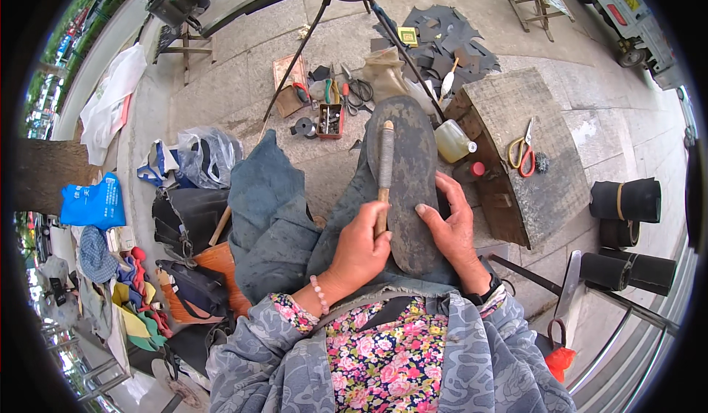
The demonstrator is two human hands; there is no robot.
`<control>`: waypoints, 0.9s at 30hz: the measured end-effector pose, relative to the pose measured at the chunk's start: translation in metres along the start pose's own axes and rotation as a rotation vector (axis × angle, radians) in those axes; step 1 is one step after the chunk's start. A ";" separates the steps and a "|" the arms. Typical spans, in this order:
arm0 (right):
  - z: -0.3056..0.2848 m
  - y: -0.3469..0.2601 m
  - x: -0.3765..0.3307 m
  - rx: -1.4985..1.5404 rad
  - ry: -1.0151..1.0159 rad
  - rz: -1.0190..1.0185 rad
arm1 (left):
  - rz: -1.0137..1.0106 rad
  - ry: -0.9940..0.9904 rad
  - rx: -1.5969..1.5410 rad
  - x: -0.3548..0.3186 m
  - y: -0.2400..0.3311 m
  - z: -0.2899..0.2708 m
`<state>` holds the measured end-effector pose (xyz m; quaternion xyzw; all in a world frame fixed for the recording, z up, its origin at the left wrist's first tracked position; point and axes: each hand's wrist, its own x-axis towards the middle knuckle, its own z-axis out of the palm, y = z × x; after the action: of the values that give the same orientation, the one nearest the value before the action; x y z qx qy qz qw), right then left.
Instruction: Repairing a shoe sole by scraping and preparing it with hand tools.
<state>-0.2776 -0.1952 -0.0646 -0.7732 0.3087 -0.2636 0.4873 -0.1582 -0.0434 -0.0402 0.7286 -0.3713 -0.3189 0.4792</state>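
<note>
Grey patterned sleeves (pixel 509 361); floral top (pixel 391 354); pink bead bracelet (pixel 319 295); blk watch (pixel 488 293).

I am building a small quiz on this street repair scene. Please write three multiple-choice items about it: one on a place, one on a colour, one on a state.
1. Where do the scissors with red and yellow handles lie?
A. On the wooden box
B. In the person's lap
C. On the blue bag

2. What colour is the beaded bracelet on the wrist of the left hand?
A. Green
B. Pink
C. Black

3. How does the right hand meet the dark shoe sole?
A. It hangs clear above it
B. It lies on its right edge
C. It grips the rasp on it

Answers: 1 A, the scissors rest on top of the wooden box. 2 B, the beads are pale pink. 3 B, the fingers press on the sole's edge, while the left hand holds the rasp.
</note>
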 end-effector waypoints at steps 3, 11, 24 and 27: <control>0.000 0.001 -0.001 -0.013 0.004 0.005 | -0.180 0.114 -0.423 0.001 0.005 -0.006; -0.015 -0.009 0.008 0.079 0.033 0.078 | -0.384 -0.016 -0.737 0.003 0.016 -0.028; -0.004 -0.059 0.045 1.016 -0.091 0.341 | -0.225 -0.099 -0.710 -0.004 0.024 -0.024; 0.000 -0.061 0.045 0.987 -0.075 0.321 | -0.218 -0.113 -0.721 -0.005 0.023 -0.023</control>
<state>-0.2342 -0.2079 -0.0038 -0.4032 0.2449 -0.2718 0.8388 -0.1471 -0.0345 -0.0105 0.5296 -0.1815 -0.5178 0.6469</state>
